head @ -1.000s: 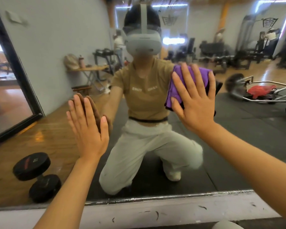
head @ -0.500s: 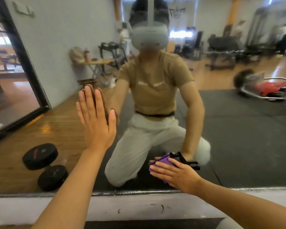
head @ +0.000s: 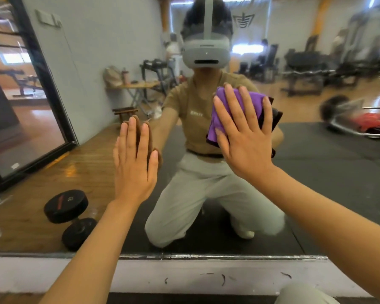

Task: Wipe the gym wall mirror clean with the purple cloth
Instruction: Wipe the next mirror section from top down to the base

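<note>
The wall mirror [head: 316, 183] fills the view and reflects a kneeling person in a headset. A purple cloth [head: 235, 99] lies flat against the glass at chest height, right of centre. My right hand [head: 246, 137] presses it onto the mirror with straight, spread fingers; only the cloth's top and left edges show past the hand. My left hand [head: 134, 165] rests flat on the glass to the left, fingers straight and together, holding nothing.
The mirror's metal bottom edge [head: 206, 257] sits above a scuffed white wall strip [head: 140, 275]. Reflected in the glass are a black dumbbell [head: 68, 218] on the wooden floor, a black mat, gym machines and a framed mirror [head: 20, 106] at left.
My right hand has carried the cloth from the mirror's bottom edge back up to chest height, after sweeping down from there a second ago. My left hand stays flat on the glass.
</note>
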`<state>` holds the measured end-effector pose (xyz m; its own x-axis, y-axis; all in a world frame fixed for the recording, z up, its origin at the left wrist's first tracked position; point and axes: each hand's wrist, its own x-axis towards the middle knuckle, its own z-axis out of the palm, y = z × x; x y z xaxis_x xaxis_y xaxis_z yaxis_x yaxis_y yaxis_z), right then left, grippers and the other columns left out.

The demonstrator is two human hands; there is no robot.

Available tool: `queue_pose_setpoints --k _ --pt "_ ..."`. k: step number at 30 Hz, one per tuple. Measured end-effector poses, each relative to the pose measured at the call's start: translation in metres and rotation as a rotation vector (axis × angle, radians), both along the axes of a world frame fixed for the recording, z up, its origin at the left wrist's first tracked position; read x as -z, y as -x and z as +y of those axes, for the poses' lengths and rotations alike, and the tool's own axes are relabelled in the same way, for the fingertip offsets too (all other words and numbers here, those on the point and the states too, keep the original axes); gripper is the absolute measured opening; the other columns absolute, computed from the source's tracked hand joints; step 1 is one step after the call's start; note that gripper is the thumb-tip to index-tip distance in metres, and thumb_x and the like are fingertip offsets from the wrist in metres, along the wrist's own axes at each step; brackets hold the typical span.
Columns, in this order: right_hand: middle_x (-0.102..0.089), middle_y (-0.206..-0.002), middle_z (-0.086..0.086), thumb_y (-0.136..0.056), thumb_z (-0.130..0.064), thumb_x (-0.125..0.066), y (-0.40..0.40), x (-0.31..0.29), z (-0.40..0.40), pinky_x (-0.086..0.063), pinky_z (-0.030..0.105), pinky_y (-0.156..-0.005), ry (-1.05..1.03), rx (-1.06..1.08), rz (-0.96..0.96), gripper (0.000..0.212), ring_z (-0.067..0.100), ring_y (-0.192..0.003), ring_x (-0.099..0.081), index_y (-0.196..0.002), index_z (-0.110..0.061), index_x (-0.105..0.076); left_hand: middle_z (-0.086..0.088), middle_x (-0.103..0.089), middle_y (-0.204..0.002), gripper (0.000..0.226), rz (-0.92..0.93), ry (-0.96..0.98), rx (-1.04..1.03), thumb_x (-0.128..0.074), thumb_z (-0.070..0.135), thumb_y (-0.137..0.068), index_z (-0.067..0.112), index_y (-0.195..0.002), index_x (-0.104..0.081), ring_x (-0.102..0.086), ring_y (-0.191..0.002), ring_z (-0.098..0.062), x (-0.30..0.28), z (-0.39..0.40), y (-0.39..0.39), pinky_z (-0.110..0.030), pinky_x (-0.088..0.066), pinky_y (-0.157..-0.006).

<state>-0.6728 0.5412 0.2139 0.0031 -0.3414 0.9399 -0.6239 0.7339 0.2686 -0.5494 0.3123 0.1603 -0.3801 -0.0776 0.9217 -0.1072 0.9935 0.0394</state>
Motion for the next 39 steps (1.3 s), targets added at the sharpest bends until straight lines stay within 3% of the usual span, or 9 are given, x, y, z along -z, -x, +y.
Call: queue_pose_setpoints --k 2,5,9,15,23,29,33,36,39 --pt "-0.020 -0.166 0.005 -0.110 -0.038 -0.030 -0.001 0.025 -0.007 -0.003 0.052 -0.124 -0.045 -0.013 0.013 0.054 0.027 -0.155 -0.016 -0.161 -0.020 -0.026 -0.009 0.000 -0.169 0.062 -0.050 0.064 0.002 -0.034 0.029 -0.105 0.012 -0.161 -0.012 0.010 -0.155 -0.017 -0.003 -0.009 -0.008 -0.034 0.005 -0.126" --pt "-0.013 -0.169 0.004 -0.107 -0.037 -0.035 -0.002 0.094 -0.013 0.000 0.050 -0.126 -0.281 -0.033 0.068 0.058 0.026 -0.156 -0.011 -0.161 -0.021 -0.024 0.001 0.012 -0.168 0.060 -0.120 0.169 -0.044 -0.031 0.030 -0.106 0.014 -0.161 -0.013 0.010 -0.155 -0.016 -0.006 -0.023 -0.014 -0.036 0.006 -0.125" --pt "0.008 -0.171 0.003 -0.099 -0.038 -0.036 -0.008 0.171 -0.012 0.008 0.047 -0.126 -0.600 0.007 0.114 0.072 0.024 -0.157 0.005 -0.163 -0.021 -0.006 -0.001 0.006 -0.168 0.059 -0.163 0.217 -0.093 -0.028 0.033 -0.106 0.015 -0.161 -0.014 0.011 -0.155 -0.015 -0.007 -0.032 -0.016 -0.036 0.008 -0.125" --pt "0.005 -0.171 -0.002 -0.099 -0.035 -0.035 0.000 0.153 -0.004 0.011 0.043 -0.126 -0.695 -0.013 0.147 0.073 0.018 -0.157 0.005 -0.163 -0.022 -0.004 0.004 0.017 -0.168 0.060 -0.181 0.251 -0.093 -0.026 0.036 -0.107 0.019 -0.162 -0.006 0.011 -0.155 -0.014 -0.008 -0.038 -0.018 -0.034 0.009 -0.124" --pt "-0.027 -0.166 0.001 -0.110 -0.034 -0.035 -0.004 0.003 -0.018 -0.011 0.048 -0.124 -0.283 -0.050 0.136 0.051 0.022 -0.154 -0.022 -0.159 -0.020 -0.032 0.005 0.014 -0.169 0.060 -0.144 0.336 -0.047 -0.027 0.031 -0.108 0.022 -0.162 -0.003 0.007 -0.156 -0.012 -0.011 -0.048 -0.021 -0.032 0.006 -0.124" --pt "-0.025 -0.165 0.003 -0.108 -0.035 -0.038 -0.015 0.024 -0.039 -0.007 0.051 -0.125 -0.118 -0.056 0.071 0.055 0.025 -0.154 -0.022 -0.159 -0.017 -0.032 0.000 0.005 -0.169 0.057 -0.143 0.372 -0.063 -0.032 0.026 -0.108 0.016 -0.161 -0.014 -0.002 -0.156 -0.017 -0.008 -0.055 -0.027 -0.037 -0.001 -0.126" --pt "-0.018 -0.167 0.002 -0.103 -0.036 -0.039 -0.019 0.096 -0.052 0.001 0.049 -0.126 -0.407 -0.074 0.132 0.060 0.024 -0.156 -0.011 -0.160 -0.018 -0.030 -0.001 0.004 -0.168 0.057 -0.120 0.203 -0.105 -0.025 0.033 -0.110 0.016 -0.161 -0.008 0.005 -0.156 -0.018 0.011 -0.052 -0.026 -0.041 0.000 -0.125" --pt "0.001 -0.170 0.004 -0.101 -0.041 -0.040 -0.023 0.154 -0.056 0.011 0.049 -0.125 -0.676 -0.025 0.180 0.073 0.025 -0.157 0.006 -0.163 -0.016 -0.011 0.000 0.011 -0.168 0.056 -0.110 0.153 -0.115 -0.015 0.039 -0.110 0.016 -0.161 -0.003 0.009 -0.156 -0.018 0.025 -0.056 -0.025 -0.041 0.004 -0.125" --pt "0.012 -0.169 0.005 -0.098 -0.049 -0.050 -0.020 0.170 -0.052 0.015 0.047 -0.124 -0.811 0.000 0.200 0.091 0.025 -0.156 0.014 -0.163 -0.014 0.003 0.001 0.015 -0.168 0.057 -0.142 0.197 -0.121 -0.014 0.041 -0.111 0.016 -0.161 -0.003 0.008 -0.156 -0.019 0.025 -0.063 -0.028 -0.040 0.005 -0.126"
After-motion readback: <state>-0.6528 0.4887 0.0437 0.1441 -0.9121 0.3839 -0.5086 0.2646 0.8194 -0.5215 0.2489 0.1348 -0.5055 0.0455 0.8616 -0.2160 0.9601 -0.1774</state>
